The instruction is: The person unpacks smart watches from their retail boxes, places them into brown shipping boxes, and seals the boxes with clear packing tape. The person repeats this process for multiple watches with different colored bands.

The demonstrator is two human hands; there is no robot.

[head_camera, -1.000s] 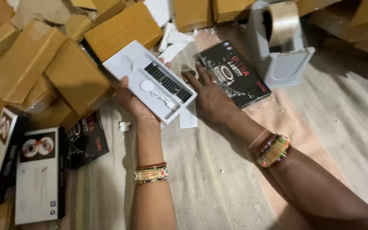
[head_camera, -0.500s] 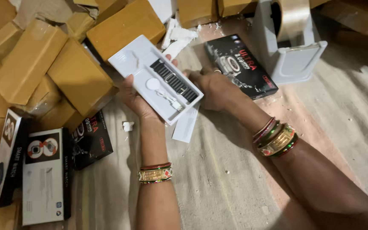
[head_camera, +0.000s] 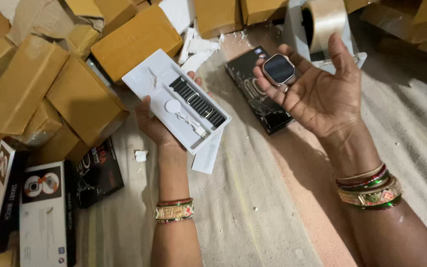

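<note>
The right hand (head_camera: 322,94) is shown raised and turned palm-up, its fingers spread and only loosely curled, with a rose-gold watch body (head_camera: 278,69) resting on the fingertips; a second earlier this hand was laid flat on the black box (head_camera: 259,94) on the floor, and half a second earlier it was held against the tray edge, so the watch body is judged to have been lifted clear and brought up for viewing. The left hand (head_camera: 156,126) is closed about the underside of the white tray (head_camera: 174,99), thumb on the near rim, and the tray is held tilted as before, though carried slightly nearer the camera. In the tray a dark ribbed strap (head_camera: 197,103) and a white charging puck with cable (head_camera: 181,112) are seated in their recesses, while the square recess at the far end is seen vacant. A white leaflet (head_camera: 208,155) is pinned under the tray. Bangles are worn on both wrists. Farther out, brown cartons (head_camera: 70,89) are heaped at the left, printed watch boxes (head_camera: 45,212) lie on the cloth-covered floor (head_camera: 253,212), and a tape dispenser (head_camera: 322,24) stands beyond the right hand
</note>
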